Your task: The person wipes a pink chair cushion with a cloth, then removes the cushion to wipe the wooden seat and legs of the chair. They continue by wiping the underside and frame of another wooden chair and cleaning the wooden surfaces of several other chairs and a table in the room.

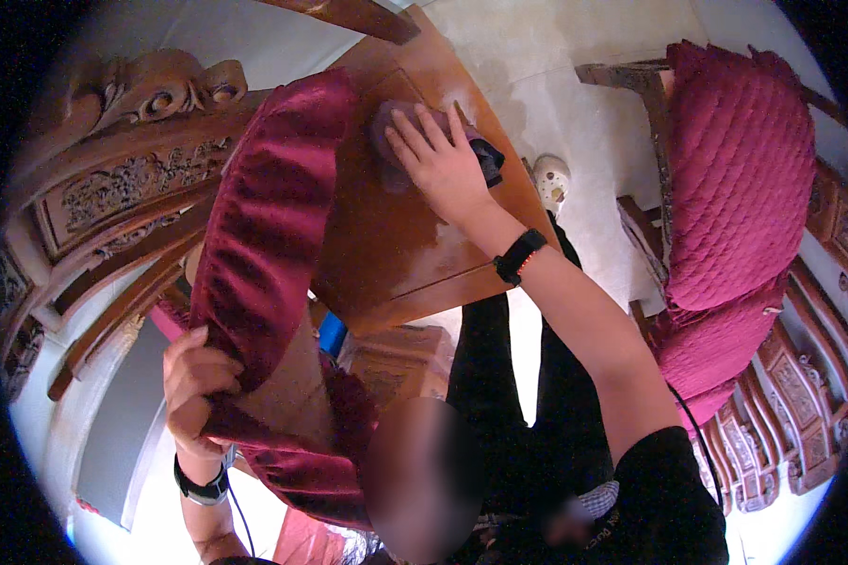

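Note:
My right hand lies flat, fingers slightly spread, on a crumpled dark purple cloth, pressing it to a brown wooden tabletop. A black fold of fabric pokes out beside the palm. Pale shiny patches show on the wood. My left hand grips a maroon velvet cover by its edge, fingers curled over the fabric. That cover is partly lifted, with its gathered border along the table's left side and its lighter underside turned up near my hand.
A carved wooden chair or bench back stands close on the left. To the right is carved wooden seating with quilted maroon covers. A blue object shows below the table edge. A light shoe rests on the pale floor.

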Available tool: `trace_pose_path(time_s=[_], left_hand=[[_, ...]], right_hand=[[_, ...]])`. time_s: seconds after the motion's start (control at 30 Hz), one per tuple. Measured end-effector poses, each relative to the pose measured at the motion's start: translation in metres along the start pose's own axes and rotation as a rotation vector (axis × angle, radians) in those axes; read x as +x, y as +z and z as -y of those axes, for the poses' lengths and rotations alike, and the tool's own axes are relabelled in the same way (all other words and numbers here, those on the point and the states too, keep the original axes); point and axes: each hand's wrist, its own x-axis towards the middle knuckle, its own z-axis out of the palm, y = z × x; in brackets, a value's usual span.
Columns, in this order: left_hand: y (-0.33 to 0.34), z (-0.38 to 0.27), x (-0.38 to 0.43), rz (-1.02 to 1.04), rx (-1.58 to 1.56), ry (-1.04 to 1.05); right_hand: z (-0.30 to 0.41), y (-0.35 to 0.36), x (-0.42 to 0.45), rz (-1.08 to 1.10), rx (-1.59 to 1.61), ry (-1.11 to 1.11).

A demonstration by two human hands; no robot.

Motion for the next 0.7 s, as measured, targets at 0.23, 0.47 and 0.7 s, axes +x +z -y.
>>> trace_pose_path(time_s=[0.23, 0.47, 0.7], left_hand=[[-0.005, 0.046, -0.047, -0.075, 0.063, -0.008], [0.015, 0.050, -0.066, 0.092, 0.134, -0.080], [0.007, 0.046, -0.060, 0.125, 0.133, -0.012]], right_hand=[[-0.006, 0.010, 0.022, -0.070, 0.065, -0.024], [-0.012, 0.032, 0.109, -0.202, 0.086, 0.049], [-0.009, 0.033, 0.119, -0.174, -0.008, -0.033]])
